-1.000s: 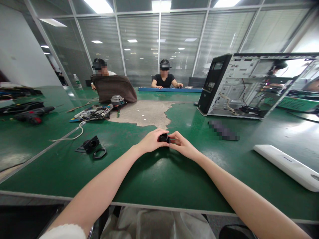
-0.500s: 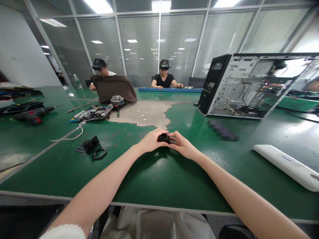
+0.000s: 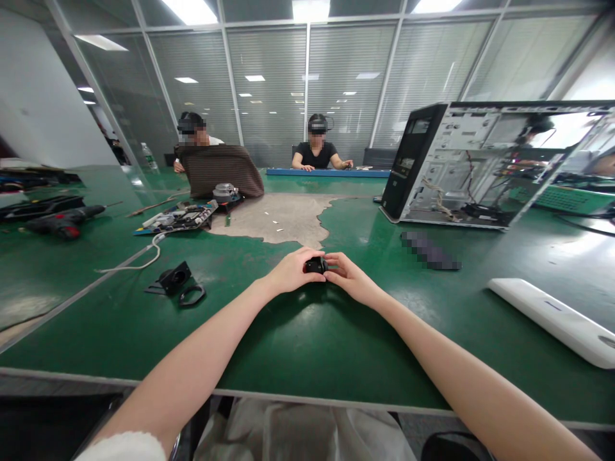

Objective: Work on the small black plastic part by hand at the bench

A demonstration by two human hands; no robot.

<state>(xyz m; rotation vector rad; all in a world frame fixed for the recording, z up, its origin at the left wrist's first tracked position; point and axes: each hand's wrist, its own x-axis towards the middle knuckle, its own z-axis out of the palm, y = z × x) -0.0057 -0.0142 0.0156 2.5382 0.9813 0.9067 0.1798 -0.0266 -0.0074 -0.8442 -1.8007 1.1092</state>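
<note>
Between my two hands, above the green table (image 3: 298,346), is a small black rounded part (image 3: 315,264); its exact kind cannot be made out. My left hand (image 3: 294,270) grips it from the left, thumb in front and fingers behind. From the right, my right hand (image 3: 350,276) pinches its right end with the fingertips. Much of the part's outline is covered by my fingers. To the left on the table lie a black angular bracket with a round opening (image 3: 173,279) and a black ring-shaped piece (image 3: 192,296).
An opened computer case (image 3: 451,169) stands at right, with a white oblong device (image 3: 552,317) nearer me. At left are a circuit board assembly (image 3: 180,218), a cable (image 3: 144,264) and a power drill (image 3: 67,221). Two people (image 3: 316,150) sit across the table.
My right fingers have shifted slightly left and closed in on the black part's right end. My left hand stays almost in place.
</note>
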